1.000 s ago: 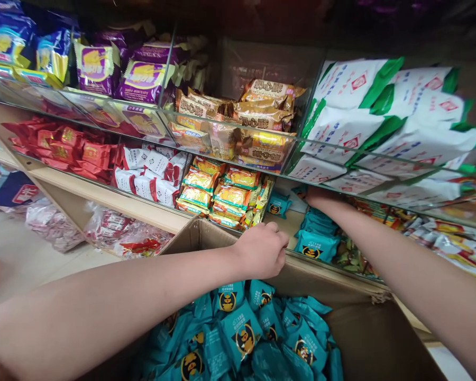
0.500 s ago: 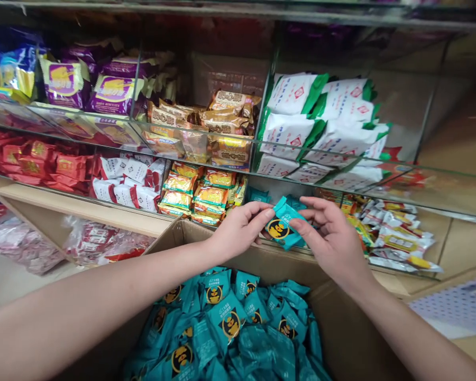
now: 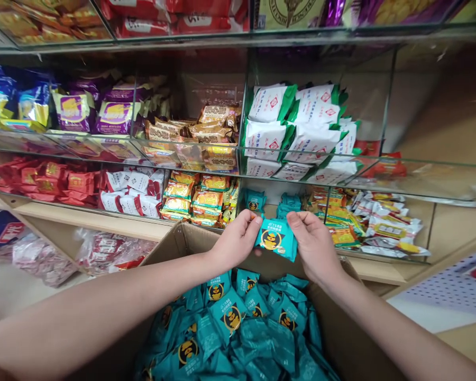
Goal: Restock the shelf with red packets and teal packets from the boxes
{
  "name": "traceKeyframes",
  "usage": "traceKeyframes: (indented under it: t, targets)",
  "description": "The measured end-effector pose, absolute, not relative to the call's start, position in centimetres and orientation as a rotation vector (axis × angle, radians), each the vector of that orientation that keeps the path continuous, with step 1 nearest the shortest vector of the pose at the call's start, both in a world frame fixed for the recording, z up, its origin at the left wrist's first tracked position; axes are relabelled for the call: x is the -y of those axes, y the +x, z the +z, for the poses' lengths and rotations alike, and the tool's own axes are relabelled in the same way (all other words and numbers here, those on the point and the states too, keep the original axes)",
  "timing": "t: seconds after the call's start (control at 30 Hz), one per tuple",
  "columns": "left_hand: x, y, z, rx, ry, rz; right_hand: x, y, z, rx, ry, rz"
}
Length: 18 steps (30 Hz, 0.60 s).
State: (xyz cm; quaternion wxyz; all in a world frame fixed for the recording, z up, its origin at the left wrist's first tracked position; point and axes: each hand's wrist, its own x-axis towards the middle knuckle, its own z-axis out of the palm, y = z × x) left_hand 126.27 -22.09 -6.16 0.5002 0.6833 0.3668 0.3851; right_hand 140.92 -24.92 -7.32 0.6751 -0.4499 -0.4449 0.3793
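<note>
A teal snack packet with a yellow and black emblem is stretched between my two hands, its printed face toward me. My left hand pinches its left edge between thumb and fingers. On the opposite edge, my right hand grips with thumb and fingers closed. Below my forearms, an open cardboard box holds many matching teal packets. Just beyond my hands, a low glass shelf compartment contains a few teal packets, partly hidden by my hands.
The low row also holds red packets, white-and-red packets, orange-yellow packets and white wrapped snacks. Above are white-and-green packets and brown bars. Glass dividers separate compartments. Plastic-bagged goods lie at lower left.
The packet has turned from tilted to nearly level and faces me, lower in view. My right fingers have closed on its right edge. The view has tilted up, showing a higher shelf.
</note>
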Motion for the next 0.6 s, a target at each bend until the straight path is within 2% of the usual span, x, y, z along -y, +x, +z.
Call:
traceKeyframes:
  t: [0.27, 0.43, 0.6]
  targets:
    - [22.14, 126.54, -6.45, -0.924, 1.616, 0.857, 24.61, 141.26, -7.87, 1.009, -1.02, 0.753]
    - [21.85, 126.57, -6.39, -1.059, 1.75, 0.967, 24.58, 141.02, -7.73, 1.007, -1.0, 0.685]
    - [21.93, 126.68, -6.07, -1.151, 1.742, 1.009, 24.63, 141.16, -7.52, 0.952, -1.032, 0.849]
